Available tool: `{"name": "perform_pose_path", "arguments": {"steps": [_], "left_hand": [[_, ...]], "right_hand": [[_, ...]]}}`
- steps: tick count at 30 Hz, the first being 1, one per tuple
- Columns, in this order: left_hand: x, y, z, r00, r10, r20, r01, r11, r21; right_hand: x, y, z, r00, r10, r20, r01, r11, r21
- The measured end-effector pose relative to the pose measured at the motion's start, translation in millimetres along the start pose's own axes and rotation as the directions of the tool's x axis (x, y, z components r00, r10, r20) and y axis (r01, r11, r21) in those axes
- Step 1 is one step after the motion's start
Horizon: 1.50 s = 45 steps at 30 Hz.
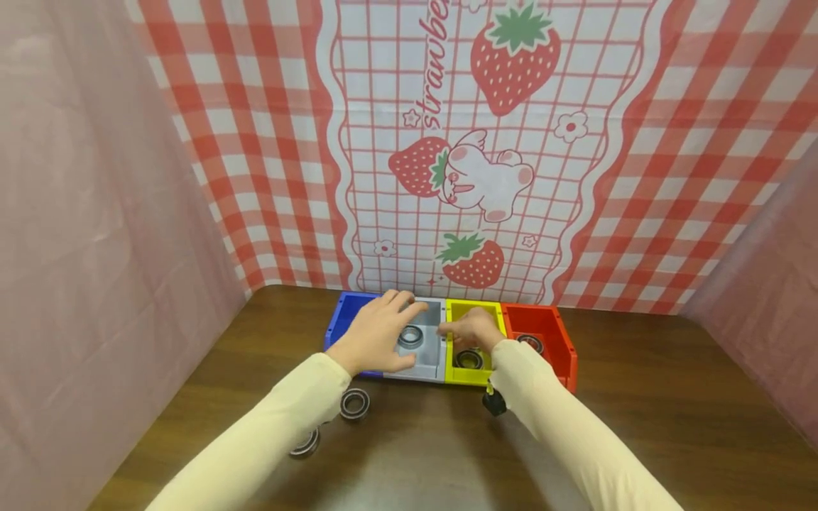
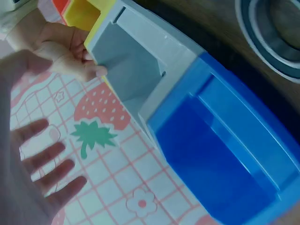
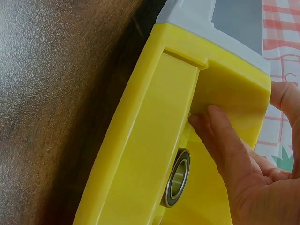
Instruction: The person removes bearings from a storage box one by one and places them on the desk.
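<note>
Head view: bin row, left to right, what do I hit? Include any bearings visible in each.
Blue bin → gray bin with a bearing → yellow bin with a bearing → red bin with a bearing, partly hidden by the sleeve.

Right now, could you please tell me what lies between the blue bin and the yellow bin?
In the head view, a grey bin with a ring-shaped bearing inside stands between them.
</note>
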<state>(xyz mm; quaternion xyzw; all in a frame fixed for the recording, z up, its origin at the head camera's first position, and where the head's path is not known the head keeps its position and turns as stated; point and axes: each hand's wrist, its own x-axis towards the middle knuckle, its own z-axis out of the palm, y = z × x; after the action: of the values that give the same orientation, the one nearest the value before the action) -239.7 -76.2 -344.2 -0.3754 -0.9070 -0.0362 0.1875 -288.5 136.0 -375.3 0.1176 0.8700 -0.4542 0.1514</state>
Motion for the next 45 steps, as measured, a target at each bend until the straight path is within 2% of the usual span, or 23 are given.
{"name": "perform_pose_path", "arguments": {"steps": [3, 5, 8, 10, 16, 22, 27, 31, 34, 38, 43, 45], "left_hand": [[11.7, 5.4, 7.7, 0.997, -0.081, 0.006, 0.081, 0.996, 0.032], [19.6, 8.5, 13.6, 0.988, -0.151, 0.036, 0.15, 0.988, 0.033], [29.4, 12.0, 22.8, 0.961, -0.253, 0.115, 0.253, 0.967, 0.022], [33.9, 13.7, 29.3, 0.943, -0.291, 0.16, 0.293, 0.956, 0.009], [39.4, 17.6, 45.5, 0.91, -0.302, 0.285, 0.317, 0.948, -0.006], [39.8, 19.1, 64.3, 0.848, -0.322, 0.421, 0.386, 0.919, -0.075], [42.2, 24.4, 72.0, 0.806, -0.372, 0.46, 0.468, 0.877, -0.11], [43.9, 29.8, 73.5, 0.76, -0.448, 0.471, 0.541, 0.838, -0.076], [43.5, 33.9, 75.0, 0.736, -0.48, 0.478, 0.561, 0.827, -0.033], [44.8, 35.8, 75.7, 0.731, -0.478, 0.486, 0.559, 0.829, -0.025], [50.4, 32.6, 77.3, 0.757, -0.455, 0.468, 0.535, 0.843, -0.046], [52.2, 31.7, 78.4, 0.761, -0.461, 0.456, 0.528, 0.849, -0.021]], "right_hand": [[-0.8, 1.0, -0.3, 1.0, -0.012, 0.008, 0.012, 1.0, 0.003], [-2.0, 0.9, -1.4, 1.0, -0.019, 0.014, 0.019, 1.0, 0.001], [-1.5, 1.2, -2.3, 1.0, -0.023, 0.019, 0.023, 1.0, 0.006], [-1.1, 1.1, -2.1, 0.999, -0.025, 0.024, 0.025, 1.0, 0.019], [-1.2, 3.0, -0.6, 0.999, -0.027, 0.022, 0.026, 0.999, 0.023], [-1.2, 6.3, 0.6, 0.999, -0.032, 0.035, 0.031, 0.999, 0.028], [-1.5, 7.6, 3.3, 0.999, -0.034, 0.026, 0.033, 0.999, 0.04], [-1.4, 7.2, 6.7, 0.999, -0.035, 0.013, 0.034, 0.998, 0.046], [-1.6, 6.8, 8.3, 0.999, -0.031, 0.015, 0.031, 0.999, 0.038], [-1.6, 6.7, 7.1, 0.999, -0.028, 0.021, 0.027, 0.999, 0.019], [-1.1, 4.8, 2.1, 1.0, -0.021, 0.011, 0.021, 0.999, 0.03], [-0.6, 4.2, 1.3, 1.0, -0.027, 0.01, 0.026, 0.999, 0.029]]}}
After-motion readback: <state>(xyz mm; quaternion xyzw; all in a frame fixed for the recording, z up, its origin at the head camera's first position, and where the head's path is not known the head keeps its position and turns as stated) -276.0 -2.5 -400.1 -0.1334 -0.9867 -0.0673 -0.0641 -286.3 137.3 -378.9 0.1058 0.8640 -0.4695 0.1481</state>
